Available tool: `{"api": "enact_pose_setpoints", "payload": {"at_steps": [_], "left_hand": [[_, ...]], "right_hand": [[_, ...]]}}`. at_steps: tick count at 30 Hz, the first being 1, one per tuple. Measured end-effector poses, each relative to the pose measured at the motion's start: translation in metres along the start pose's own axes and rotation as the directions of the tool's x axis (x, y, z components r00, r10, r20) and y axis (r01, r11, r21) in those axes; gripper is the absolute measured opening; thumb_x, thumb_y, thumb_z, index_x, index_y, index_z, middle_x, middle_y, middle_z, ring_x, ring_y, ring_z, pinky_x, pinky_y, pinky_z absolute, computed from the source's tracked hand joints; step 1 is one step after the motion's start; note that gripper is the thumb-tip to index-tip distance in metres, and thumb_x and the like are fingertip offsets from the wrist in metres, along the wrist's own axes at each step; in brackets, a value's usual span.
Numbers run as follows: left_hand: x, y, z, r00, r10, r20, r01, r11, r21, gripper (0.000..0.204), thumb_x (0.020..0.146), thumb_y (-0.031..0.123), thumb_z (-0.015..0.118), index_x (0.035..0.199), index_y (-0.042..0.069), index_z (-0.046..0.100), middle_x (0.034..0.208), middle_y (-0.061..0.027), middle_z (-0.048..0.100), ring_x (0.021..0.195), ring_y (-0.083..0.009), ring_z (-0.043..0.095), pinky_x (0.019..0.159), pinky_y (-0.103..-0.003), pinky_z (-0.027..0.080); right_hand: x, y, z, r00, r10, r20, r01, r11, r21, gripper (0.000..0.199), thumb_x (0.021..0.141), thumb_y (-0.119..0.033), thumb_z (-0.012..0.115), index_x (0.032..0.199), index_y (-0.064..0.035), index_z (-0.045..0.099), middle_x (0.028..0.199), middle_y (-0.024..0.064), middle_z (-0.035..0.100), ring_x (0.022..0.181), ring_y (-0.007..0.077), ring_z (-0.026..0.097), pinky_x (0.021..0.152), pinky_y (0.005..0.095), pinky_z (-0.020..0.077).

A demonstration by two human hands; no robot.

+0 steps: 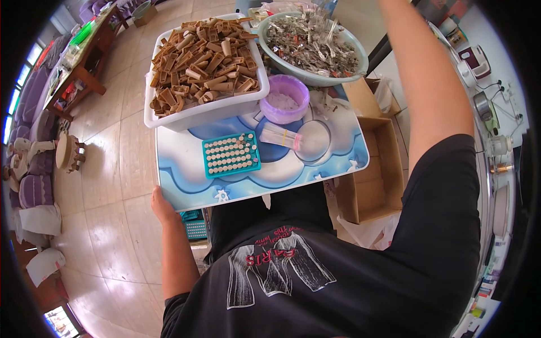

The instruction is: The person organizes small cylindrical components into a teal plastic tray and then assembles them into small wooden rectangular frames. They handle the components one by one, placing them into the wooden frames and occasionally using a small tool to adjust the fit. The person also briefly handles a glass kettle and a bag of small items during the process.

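My left hand (162, 206) grips the near-left edge of the table (186, 163), fingers curled under out of sight, while my right arm reaches up past the far-right corner and its hand is out of view, so I cannot tell how it is set. Just beyond my left hand sits the teal rack (231, 154), with the white bin (197, 112) of brown tubes past it and the purple bowl (286, 97) and big basin (315, 73) off toward my right. I judge a level, slow hold matters most, since the bin overhangs the far-left edge.
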State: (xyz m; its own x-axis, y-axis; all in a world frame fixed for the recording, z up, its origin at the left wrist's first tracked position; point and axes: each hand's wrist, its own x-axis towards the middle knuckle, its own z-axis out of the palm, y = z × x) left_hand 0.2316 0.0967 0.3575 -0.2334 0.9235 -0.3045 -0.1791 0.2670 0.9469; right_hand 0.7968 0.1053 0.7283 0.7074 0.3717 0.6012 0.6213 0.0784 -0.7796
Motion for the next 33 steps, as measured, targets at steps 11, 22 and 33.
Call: {"api": "enact_pose_setpoints", "payload": {"at_steps": [11, 22, 33], "left_hand": [[0.001, 0.000, -0.002, 0.999, -0.037, 0.003, 0.037, 0.999, 0.030, 0.032, 0.092, 0.025, 0.049, 0.107, -0.002, 0.058, 0.100, -0.0067, 0.059, 0.090, -0.0164, 0.055, 0.078, -0.030, 0.045], [-0.007, 0.009, 0.001, 0.952, 0.297, -0.072, -0.268, 0.925, 0.270, 0.033, 0.092, 0.018, 0.049, 0.117, -0.004, 0.050, 0.111, -0.0113, 0.054, 0.104, -0.0200, 0.052, 0.089, -0.032, 0.043], [-0.129, 0.152, 0.261, 0.240, 0.548, 0.802, -0.865, 0.495, -0.079, 0.067, 0.073, 0.018, 0.076, 0.129, 0.005, 0.042, 0.127, -0.0160, 0.045, 0.109, -0.0276, 0.053, 0.090, -0.036, 0.045]], "right_hand": [[-0.008, 0.068, 0.001, 0.979, 0.021, 0.203, -0.024, 1.000, 0.014, 0.016, 0.077, -0.008, 0.064, 0.090, -0.0074, 0.056, 0.077, 0.0072, 0.064, 0.054, 0.0153, 0.059, 0.041, 0.0290, 0.0435], [0.009, 0.022, -0.050, 0.997, 0.063, 0.054, -0.079, 0.918, 0.388, 0.013, 0.080, -0.007, 0.064, 0.081, -0.0104, 0.051, 0.060, 0.0038, 0.052, 0.046, 0.0130, 0.051, 0.036, 0.0223, 0.0346], [0.022, 0.004, -0.053, 0.988, 0.039, 0.150, -0.093, 0.924, 0.372, 0.012, 0.078, -0.009, 0.067, 0.078, -0.0098, 0.055, 0.060, 0.0025, 0.054, 0.046, 0.0115, 0.048, 0.036, 0.0211, 0.0310]]}}
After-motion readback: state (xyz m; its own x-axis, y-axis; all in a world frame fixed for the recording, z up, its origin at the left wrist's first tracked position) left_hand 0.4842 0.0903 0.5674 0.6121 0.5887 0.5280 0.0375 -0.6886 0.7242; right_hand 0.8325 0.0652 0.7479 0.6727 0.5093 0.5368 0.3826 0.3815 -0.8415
